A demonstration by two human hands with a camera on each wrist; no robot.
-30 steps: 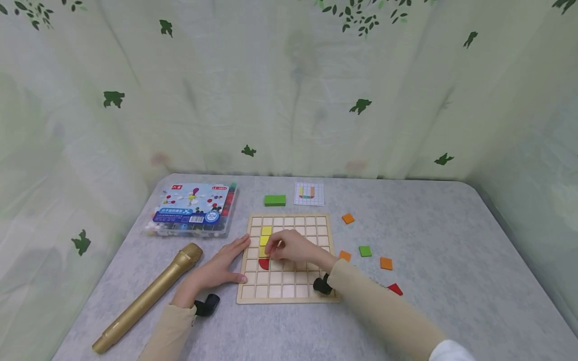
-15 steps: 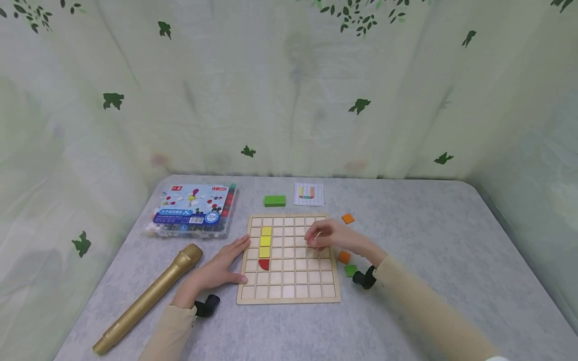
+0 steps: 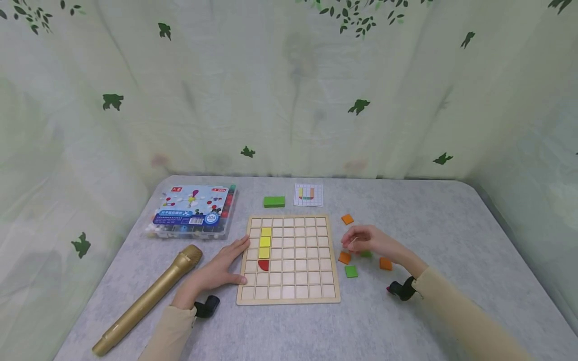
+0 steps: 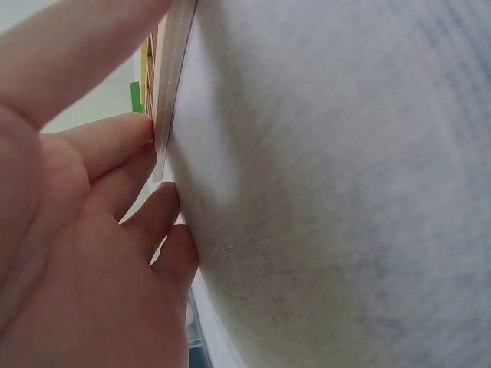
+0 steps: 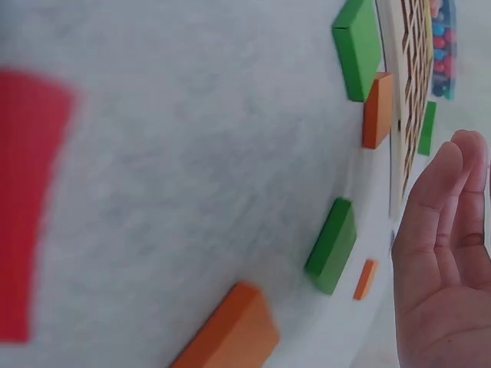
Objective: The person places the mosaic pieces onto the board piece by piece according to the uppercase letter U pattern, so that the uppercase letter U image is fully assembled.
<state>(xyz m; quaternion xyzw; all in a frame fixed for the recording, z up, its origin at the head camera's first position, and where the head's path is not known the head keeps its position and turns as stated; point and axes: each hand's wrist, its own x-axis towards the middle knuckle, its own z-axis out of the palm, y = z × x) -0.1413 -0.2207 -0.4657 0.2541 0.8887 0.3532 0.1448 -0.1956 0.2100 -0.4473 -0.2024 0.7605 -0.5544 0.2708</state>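
My left hand (image 3: 221, 268) rests along the left edge of a wooden grid board (image 3: 289, 303), fingers and thumb spread at its frame. In the left wrist view, fingertips touch the board's side (image 4: 173, 84). Three yellow square tiles (image 3: 265, 241) stand in a column on the board, with a red quarter-round tile (image 3: 264, 264) just below them. Off the board's right side, my right hand (image 3: 372, 240) hovers over loose tiles, fingers loosely bent and holding nothing. Around it lie orange tiles (image 3: 344, 257) and green tiles (image 3: 350, 271). A red piece (image 5: 31, 199) shows close up in the right wrist view.
Behind the board lie a green block (image 3: 274, 201) and a pattern card (image 3: 308, 194) with a coloured U shape. A clear plastic case (image 3: 189, 210) sits at the back left. Nearer, a gold microphone (image 3: 149, 298) lies slantwise beside my left arm.
My right hand has left the yellow tiles and moved right, across the board, to above the loose tiles. The left hand stays in place at the board's edge.
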